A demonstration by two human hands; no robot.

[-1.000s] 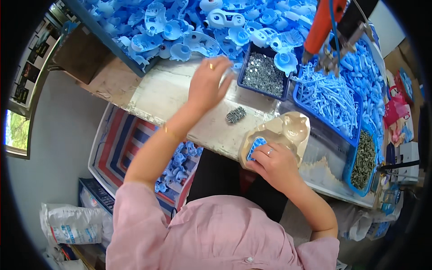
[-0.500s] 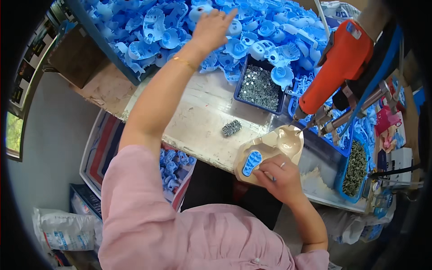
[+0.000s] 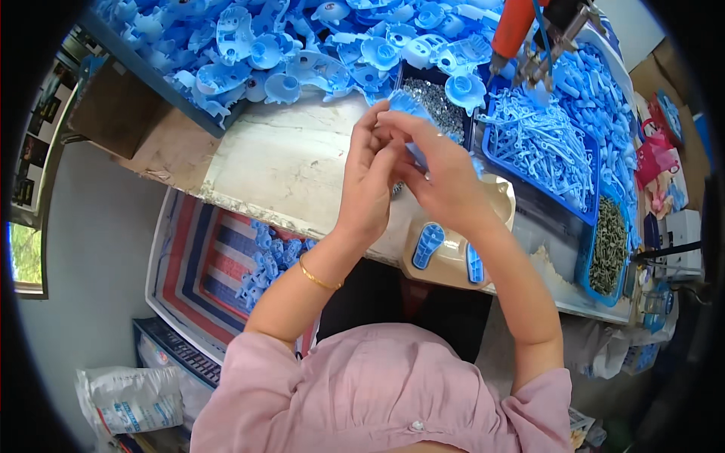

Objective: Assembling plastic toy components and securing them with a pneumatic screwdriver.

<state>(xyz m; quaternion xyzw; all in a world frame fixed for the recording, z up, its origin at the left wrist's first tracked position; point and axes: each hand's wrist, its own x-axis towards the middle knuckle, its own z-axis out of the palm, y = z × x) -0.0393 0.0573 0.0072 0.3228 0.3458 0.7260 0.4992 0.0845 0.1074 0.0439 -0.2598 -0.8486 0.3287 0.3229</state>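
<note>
Both my hands are raised over the table's front part and meet around a light blue plastic part (image 3: 410,109). My left hand (image 3: 370,170) closes on it from the left with bent fingers. From the right, my right hand (image 3: 442,170) grips the same part, its fingers curled over it. The palms and fingers hide most of its shape. Below my right hand lies a beige moulded holder (image 3: 447,270). A blue foot-shaped piece (image 3: 429,246) sits in its left hollow, and a second blue piece (image 3: 474,264) rests at its right, partly behind my forearm.
A heap of blue plastic parts (image 3: 283,57) covers the table's back. A red power screwdriver (image 3: 513,26) hangs at the upper right. Beside it stand a blue basket (image 3: 555,202) of small blue pieces and a teal tub (image 3: 585,260) of screws. A striped bag (image 3: 181,268) stands lower left.
My left hand has come back from the heap to mid-table. My right hand has left the holder and risen to meet it around a blue part. The second blue piece now shows in the holder.
</note>
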